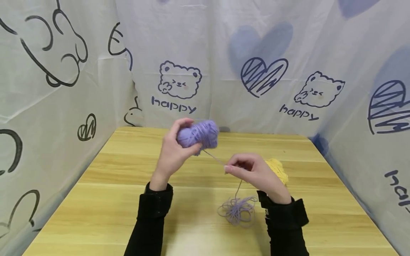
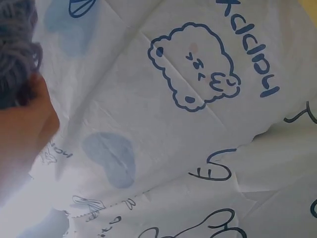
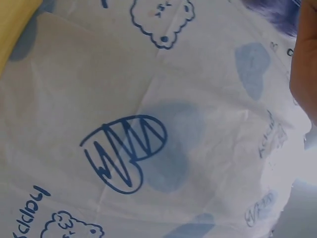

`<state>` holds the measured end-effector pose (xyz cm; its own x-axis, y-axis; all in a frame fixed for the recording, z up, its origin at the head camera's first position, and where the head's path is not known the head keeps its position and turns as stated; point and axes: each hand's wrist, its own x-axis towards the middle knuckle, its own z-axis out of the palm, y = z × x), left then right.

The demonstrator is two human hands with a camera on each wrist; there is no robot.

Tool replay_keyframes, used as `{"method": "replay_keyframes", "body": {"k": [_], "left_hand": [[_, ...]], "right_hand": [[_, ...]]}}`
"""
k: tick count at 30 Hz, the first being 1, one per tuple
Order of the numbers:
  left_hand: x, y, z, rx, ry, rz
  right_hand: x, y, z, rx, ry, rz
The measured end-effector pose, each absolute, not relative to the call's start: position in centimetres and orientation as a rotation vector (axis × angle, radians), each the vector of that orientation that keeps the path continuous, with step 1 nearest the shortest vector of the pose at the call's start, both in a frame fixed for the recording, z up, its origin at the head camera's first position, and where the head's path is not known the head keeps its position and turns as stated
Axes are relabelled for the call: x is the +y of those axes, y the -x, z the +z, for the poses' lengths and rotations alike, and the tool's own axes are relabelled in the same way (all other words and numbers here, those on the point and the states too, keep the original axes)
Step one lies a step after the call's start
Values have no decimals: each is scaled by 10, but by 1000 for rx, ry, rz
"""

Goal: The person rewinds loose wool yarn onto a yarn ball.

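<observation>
My left hand (image 1: pixel 174 151) grips a lavender ball of yarn (image 1: pixel 201 134) above the table, thumb below and fingers behind it. From the underside of the ball a yarn strand (image 1: pixel 214 157) runs to my right hand (image 1: pixel 253 172), which pinches it between thumb and fingers. Below that hand the strand drops to a loose heap of lavender yarn (image 1: pixel 237 210) on the table. In the left wrist view the yarn ball (image 2: pixel 17 54) and part of the left hand (image 2: pixel 27 129) show at the left edge. A sliver of the right hand (image 3: pixel 306 64) appears in the right wrist view.
A yellow ball of yarn (image 1: pixel 277 170) lies on the wooden table (image 1: pixel 128 213), partly hidden behind the right hand. White curtains (image 1: pixel 217 42) printed with bears and hearts stand around the table's back and sides.
</observation>
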<state>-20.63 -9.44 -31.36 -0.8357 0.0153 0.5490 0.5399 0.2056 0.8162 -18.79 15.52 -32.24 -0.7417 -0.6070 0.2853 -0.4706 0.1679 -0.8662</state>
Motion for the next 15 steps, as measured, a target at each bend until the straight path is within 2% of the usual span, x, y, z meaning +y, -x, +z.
{"method": "replay_keyframes", "body": {"k": [8,15], "left_hand": [[-72,206,-322,-2341,901,-1239],[-61,203,-323,-2394,1259,-1155]], "right_hand": [[167,175,-313,2375,1120,-1802],[173,180,-312,2478,1044,-1880]]}}
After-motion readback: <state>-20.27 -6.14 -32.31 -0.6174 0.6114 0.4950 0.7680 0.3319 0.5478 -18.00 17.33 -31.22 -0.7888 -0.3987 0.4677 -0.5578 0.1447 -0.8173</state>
